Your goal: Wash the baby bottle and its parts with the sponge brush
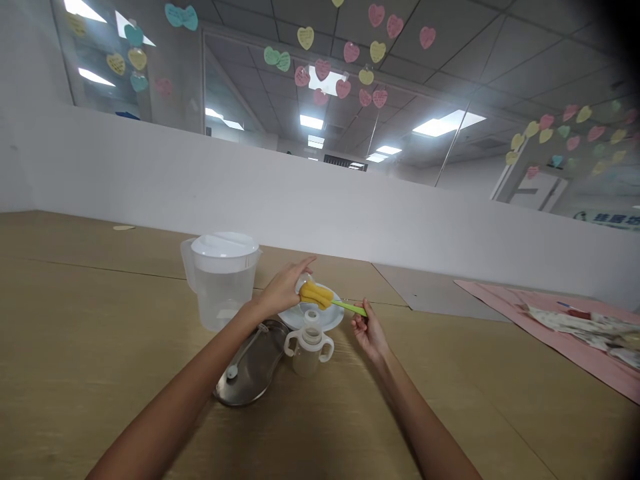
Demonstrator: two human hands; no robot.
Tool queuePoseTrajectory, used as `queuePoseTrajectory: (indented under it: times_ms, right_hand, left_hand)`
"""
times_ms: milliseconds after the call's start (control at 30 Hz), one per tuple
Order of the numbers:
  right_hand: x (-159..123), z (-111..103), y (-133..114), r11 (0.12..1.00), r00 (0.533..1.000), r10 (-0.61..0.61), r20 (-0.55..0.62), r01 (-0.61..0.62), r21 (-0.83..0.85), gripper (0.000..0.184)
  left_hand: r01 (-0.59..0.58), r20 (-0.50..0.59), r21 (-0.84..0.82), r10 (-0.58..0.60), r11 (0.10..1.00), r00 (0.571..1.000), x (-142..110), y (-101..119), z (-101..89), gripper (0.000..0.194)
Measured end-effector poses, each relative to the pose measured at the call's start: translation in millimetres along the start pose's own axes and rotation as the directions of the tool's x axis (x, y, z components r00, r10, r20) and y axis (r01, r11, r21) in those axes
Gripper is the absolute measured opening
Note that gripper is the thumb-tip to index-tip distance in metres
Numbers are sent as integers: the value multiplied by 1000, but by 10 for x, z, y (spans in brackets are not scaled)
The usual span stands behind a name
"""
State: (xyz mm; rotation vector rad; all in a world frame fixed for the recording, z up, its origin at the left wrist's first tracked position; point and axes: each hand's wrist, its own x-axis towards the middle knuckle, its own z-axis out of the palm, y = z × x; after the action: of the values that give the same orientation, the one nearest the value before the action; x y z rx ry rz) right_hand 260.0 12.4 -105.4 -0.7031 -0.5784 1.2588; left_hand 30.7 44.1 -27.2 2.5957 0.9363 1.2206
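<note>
My right hand (pixel 370 335) is closed around the green handle of a bottle brush (pixel 316 295) with a yellow sponge head. My left hand (pixel 287 287) grips a small clear cap (pixel 304 280), and the sponge's left end is at it; how far inside it reaches is hard to see. Below them a white bowl (pixel 330 323) sits on the table. In front of it stands a baby bottle (pixel 306 357) with two white handles and an open top. A small ring-shaped part (pixel 311 316) shows just behind the bottle's mouth.
To the left stands a lidded clear pitcher (pixel 225 283) holding water. A metal kidney tray (pixel 245 393) with a thin white brush (pixel 245 353) lies under my left forearm. Far right, a pink cloth (pixel 545 327) carries crumpled fabric. A white wall (pixel 325 207) edges the table (pixel 125 347).
</note>
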Motion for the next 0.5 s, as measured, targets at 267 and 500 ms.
queuePoseTrajectory:
  times_ms: [267, 500]
  right_hand:
    - [-59, 71, 7, 1000, 998, -11, 54, 12, -16, 25]
    - [-52, 85, -28, 998, 997, -68, -37, 68, -1, 22]
  left_hand:
    - [33, 98, 99, -43, 995, 994, -7, 55, -24, 80]
    - [127, 245, 287, -201, 950, 949, -35, 110, -112, 85]
